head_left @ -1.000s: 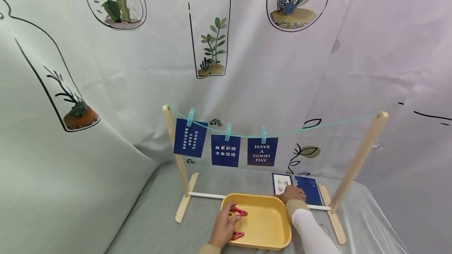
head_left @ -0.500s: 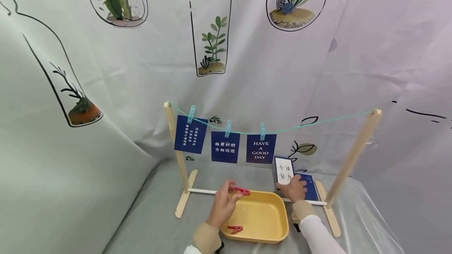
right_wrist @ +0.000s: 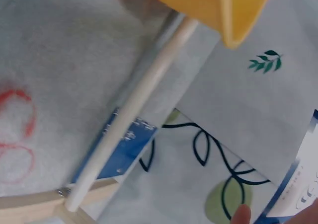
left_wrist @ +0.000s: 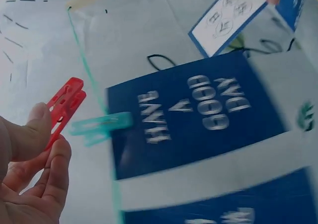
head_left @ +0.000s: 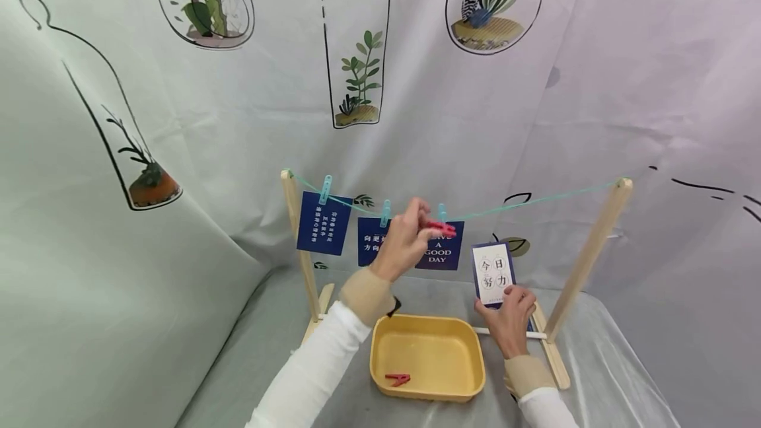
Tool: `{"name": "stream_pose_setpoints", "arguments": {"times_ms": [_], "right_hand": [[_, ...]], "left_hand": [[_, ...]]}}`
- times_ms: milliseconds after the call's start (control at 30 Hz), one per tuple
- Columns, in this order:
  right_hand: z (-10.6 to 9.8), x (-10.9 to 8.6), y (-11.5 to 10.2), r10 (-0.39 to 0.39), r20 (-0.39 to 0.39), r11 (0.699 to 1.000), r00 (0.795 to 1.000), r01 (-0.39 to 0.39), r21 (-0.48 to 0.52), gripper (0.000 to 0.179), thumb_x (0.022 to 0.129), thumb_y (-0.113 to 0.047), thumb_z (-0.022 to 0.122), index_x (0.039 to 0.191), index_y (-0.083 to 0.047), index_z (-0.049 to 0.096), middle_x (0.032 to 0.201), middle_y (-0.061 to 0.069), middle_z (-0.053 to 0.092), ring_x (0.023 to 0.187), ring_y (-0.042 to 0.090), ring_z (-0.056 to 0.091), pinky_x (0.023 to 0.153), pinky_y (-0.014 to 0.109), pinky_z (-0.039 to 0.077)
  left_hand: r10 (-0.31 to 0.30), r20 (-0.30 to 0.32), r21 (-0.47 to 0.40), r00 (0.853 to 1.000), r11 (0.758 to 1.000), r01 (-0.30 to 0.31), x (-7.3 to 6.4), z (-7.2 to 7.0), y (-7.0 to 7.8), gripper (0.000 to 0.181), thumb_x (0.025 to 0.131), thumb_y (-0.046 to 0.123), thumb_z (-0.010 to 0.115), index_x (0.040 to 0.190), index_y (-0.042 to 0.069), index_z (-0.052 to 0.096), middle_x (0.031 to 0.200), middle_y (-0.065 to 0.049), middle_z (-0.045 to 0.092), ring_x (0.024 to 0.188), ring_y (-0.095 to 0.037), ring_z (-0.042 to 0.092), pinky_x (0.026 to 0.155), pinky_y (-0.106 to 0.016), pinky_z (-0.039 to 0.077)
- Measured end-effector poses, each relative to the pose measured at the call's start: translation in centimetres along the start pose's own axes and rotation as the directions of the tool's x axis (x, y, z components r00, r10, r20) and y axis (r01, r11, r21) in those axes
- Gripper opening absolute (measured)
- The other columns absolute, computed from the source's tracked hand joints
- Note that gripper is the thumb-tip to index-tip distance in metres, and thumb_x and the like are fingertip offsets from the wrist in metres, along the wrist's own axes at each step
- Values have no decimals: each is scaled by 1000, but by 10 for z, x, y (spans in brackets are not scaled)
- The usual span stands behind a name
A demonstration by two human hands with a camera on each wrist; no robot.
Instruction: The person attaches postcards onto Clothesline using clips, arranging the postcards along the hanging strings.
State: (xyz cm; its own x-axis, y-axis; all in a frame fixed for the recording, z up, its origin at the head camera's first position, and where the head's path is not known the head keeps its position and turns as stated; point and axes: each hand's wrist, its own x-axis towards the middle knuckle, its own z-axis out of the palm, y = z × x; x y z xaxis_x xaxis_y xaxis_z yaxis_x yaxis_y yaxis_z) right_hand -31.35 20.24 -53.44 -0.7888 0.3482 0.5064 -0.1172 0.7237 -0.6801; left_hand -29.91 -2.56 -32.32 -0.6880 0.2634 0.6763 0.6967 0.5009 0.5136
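Note:
My left hand (head_left: 402,242) pinches a red clothespin (head_left: 442,228) between thumb and fingers, raised in front of the hanging cards. In the left wrist view that clothespin (left_wrist: 67,105) is near the green string and a teal clothespin (left_wrist: 102,126) gripping the "HAVE A GOOD DAY" card (left_wrist: 198,114). Lower right, my right hand (head_left: 510,316) holds a white card with a blue border (head_left: 492,273) by its lower part, tilted slightly. Only that card's edge (right_wrist: 293,184) and some fingertips (right_wrist: 242,215) show in the right wrist view.
A yellow tray (head_left: 428,395) holds another red clothespin (head_left: 398,379). The string runs between two wooden posts (head_left: 588,259), with blue cards (head_left: 324,223) clipped on its left half. Another blue card (right_wrist: 124,152) lies behind the white crossbar (right_wrist: 134,105).
My left hand has risen from the tray with the red clothespin to the level of the hanging cards. My right hand has lifted the white card off the table.

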Motion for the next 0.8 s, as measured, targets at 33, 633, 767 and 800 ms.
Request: {"name": "stream_pose_setpoints", "arguments": {"times_ms": [33, 633, 767, 800], "right_hand": [[-1, 1, -2, -23, -25, 1000, 999, 23, 4, 68, 57, -29, 83, 97, 0, 37, 108, 25, 30, 97, 40, 29, 81, 49, 25], [-19, 11, -29, -180, -246, 974, 952, 207, 89, 64, 56, -30, 83, 94, 0, 40, 115, 24, 30, 110, 40, 27, 90, 48, 27], [-21, 12, -32, -209, -255, 968, 944, 237, 86, 65, 57, -29, 83, 95, 1, 40, 117, 25, 30, 112, 40, 27, 91, 48, 27], [-21, 12, -32, -217, -256, 965, 942, 246, 88, 65, 57, -28, 83, 95, 1, 40, 118, 25, 29, 113, 40, 27, 90, 48, 27]], "left_hand": [[-4, 14, 11, 1000, 1000, 4, 9, 0, 4, 25, 85, 7, 63, 102, 4, 45, 76, -2, 59, 58, -9, 49, 50, -18, 41], [-75, 256, 396, 964, 918, -33, 80, 38, 32, 23, 86, 6, 61, 96, 10, 40, 79, -3, 64, 65, -12, 59, 53, -21, 42], [-67, 290, 413, 955, 909, -62, 80, 48, 32, 23, 87, 4, 59, 92, 10, 37, 79, -3, 64, 64, -11, 60, 50, -20, 40], [-64, 300, 408, 952, 910, -67, 80, 50, 33, 24, 86, 3, 59, 92, 10, 36, 80, -3, 64, 64, -11, 60, 50, -19, 40]]}}
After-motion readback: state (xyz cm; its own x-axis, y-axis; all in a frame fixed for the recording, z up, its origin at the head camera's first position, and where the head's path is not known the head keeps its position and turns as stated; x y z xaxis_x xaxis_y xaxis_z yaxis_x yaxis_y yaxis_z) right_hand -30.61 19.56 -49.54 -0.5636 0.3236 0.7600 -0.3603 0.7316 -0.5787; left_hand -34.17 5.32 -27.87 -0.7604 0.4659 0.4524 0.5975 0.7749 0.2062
